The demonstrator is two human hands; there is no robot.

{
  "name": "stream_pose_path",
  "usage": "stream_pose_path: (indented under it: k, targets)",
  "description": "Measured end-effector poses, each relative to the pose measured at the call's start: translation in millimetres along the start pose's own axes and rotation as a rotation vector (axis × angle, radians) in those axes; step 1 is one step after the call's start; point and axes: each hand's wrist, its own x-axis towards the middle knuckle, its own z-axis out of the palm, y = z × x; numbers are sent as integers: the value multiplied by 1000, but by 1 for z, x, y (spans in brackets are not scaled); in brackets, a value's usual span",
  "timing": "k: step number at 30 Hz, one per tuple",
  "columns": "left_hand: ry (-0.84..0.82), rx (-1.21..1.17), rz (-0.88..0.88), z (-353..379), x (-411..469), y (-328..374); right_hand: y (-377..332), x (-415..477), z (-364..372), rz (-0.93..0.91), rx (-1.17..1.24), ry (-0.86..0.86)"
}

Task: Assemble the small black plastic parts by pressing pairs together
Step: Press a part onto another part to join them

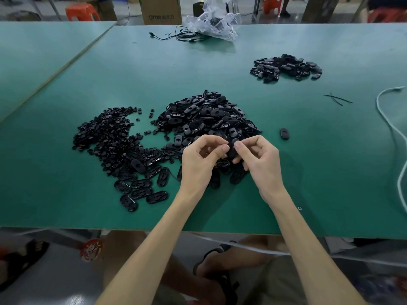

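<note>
**Both hands pinched on one small black part**

Nearest the lens, two bare forearms reach in from six o'clock to the left hand [199, 158] and right hand [258, 157], which meet thumb to thumb over the near edge of the heap. Each hand has its thumb and curled fingers pinched on the same black part [231, 149], held just above the table [132, 69]. The fingers cover most of it, so I cannot tell whether it is one piece or two already mated.

It looks like hard, glossy moulded plastic: feather-light, stiff and likely a little slippery under dry skin. It is probably a snap fit that wants square pressure. I would hold it by the long flat faces, thumbs on top and fingers backing underneath, clear of the central hole.

Outward from the hands, the big pile of oval shells [209, 115] rises at twelve o'clock. Smaller round inserts [105, 133] spread at ten o'clock. A lone oval piece [284, 133] lies at two o'clock, apart from the heap. Farther out at one o'clock sits a separate small pile [286, 67], presumably finished ones. A white cord [387, 119] trails at three o'clock
</note>
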Motion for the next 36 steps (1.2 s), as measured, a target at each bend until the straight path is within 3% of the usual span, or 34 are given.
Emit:
stream_pose_path:
  k: [21, 36]
  targets:
    - [56, -11, -58, -3, 1, -4, 2, 1, 1, -25, 9, -11]
    - [0, 97, -32, 1, -1, 2, 5, 2, 1, -50, -13, 20]
